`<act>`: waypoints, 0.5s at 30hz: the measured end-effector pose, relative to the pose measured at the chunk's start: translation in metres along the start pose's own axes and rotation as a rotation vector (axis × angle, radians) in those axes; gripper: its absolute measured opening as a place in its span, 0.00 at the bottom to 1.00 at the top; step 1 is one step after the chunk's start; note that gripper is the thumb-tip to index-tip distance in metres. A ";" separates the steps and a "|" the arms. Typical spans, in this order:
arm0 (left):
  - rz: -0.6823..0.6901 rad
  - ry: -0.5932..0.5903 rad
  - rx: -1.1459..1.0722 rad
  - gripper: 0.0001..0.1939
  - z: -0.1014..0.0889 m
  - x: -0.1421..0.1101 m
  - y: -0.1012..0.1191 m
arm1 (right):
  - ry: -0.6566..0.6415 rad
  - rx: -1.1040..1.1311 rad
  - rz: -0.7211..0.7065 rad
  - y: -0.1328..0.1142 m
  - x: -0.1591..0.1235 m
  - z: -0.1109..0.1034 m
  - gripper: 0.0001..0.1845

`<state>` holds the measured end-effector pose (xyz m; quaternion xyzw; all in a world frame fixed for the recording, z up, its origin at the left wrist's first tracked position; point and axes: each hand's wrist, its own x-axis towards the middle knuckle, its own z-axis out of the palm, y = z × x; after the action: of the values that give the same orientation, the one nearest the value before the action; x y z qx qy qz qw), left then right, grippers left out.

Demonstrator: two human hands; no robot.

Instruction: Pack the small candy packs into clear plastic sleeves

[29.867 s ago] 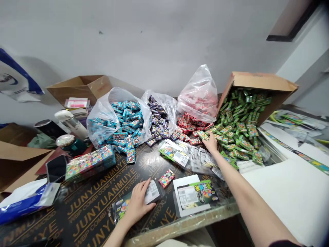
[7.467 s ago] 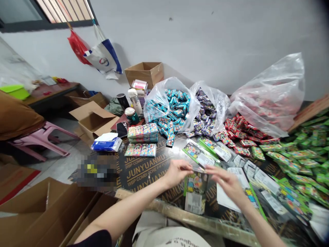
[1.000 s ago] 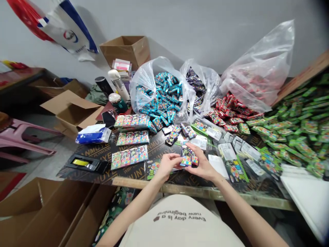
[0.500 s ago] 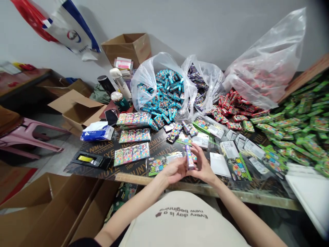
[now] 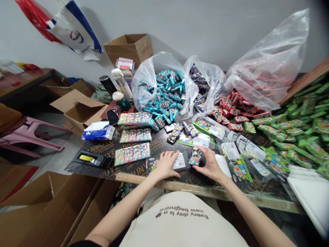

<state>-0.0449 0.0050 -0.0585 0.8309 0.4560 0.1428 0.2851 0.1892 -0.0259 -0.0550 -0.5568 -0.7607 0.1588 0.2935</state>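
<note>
Space now parts the left hand (image 5: 167, 165) from the right hand (image 5: 210, 164), where half a second ago the two met around one small purple box (image 5: 195, 156). The left has let go and moved across to a clear sleeve (image 5: 180, 161) near the front of the table (image 5: 159, 146); it lies over the sleeve with its fingers spread and grasps nothing visible, though how firmly it presses cannot be told. The right alone grips the box between thumb and fingers, just beside the sleeve. The box has turned as well: its narrow edge faced up a moment ago, and now its broad printed face does. Whether another box sits beneath it, or whether it touches the table, is hidden.

For the work in hand, this seems to shift attention from lining up the box to handling the sleeve, with the box kept ready in one hand. The loose purple boxes (image 5: 175, 133) beyond the sleeve and the nearest wrapped row (image 5: 132, 153) at the person's left appear unmoved.
</note>
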 end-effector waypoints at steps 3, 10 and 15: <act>0.037 -0.030 0.100 0.51 0.000 -0.004 -0.005 | -0.030 -0.035 -0.014 0.003 0.000 0.005 0.39; 0.118 -0.035 -0.059 0.55 -0.010 -0.013 -0.002 | -0.264 0.194 -0.119 -0.009 0.003 0.000 0.41; 0.076 0.020 -0.139 0.53 -0.012 -0.015 -0.002 | -0.124 0.185 -0.062 -0.009 0.005 0.003 0.47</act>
<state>-0.0605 -0.0025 -0.0498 0.8243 0.4160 0.1934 0.3319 0.1794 -0.0242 -0.0504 -0.4927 -0.7763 0.2533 0.3007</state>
